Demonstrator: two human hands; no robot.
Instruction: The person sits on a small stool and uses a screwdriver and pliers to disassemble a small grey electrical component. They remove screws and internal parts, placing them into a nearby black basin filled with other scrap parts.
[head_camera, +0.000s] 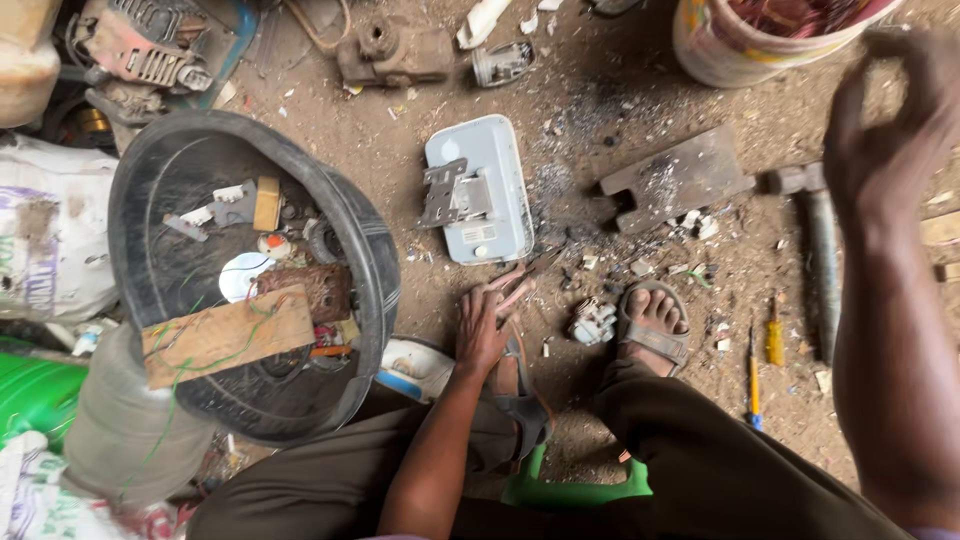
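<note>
Basin: black round tub (150, 200) fills the left of the frame, holding a wooden board (228, 336) wound with green wire, a rusty brown plate (305, 290), a small wooden block (267, 203) and grey scraps.
Sacks: white woven sack (45, 235) at the left edge beside the tub; something green (35, 395) below it.
Engine parts: grimy red and grey machine piece (145, 45) in the upper left corner, a rusty block (395, 52) further along the top.
Casing: pale blue-grey casing (500, 190) lies flat on the dirt at centre, a grey metal bracket (452, 192) on top of it.
Left hand: my left hand (485, 325) is low at centre, just below the casing, fingers (515, 290) straight, slightly spread and pointing up toward it; it grips nothing, and I cannot tell whether the tips touch the ground.
Feet: my sandalled right foot (652, 325) sits right of that hand, a small whitish broken part (592, 322) between them.
Slab: dark metal slab (675, 178) lies upper right of the casing.
Bucket: white bucket (740, 45) at the top edge.
Tools: hammer (818, 250) and two yellow-handled screwdrivers (774, 335) lie on the dirt at right.
Right hand: my right hand (895, 120) is raised in the upper right, blurred, thumb and fingers (845, 95) curled into a loose ring, nothing visibly held.
</note>
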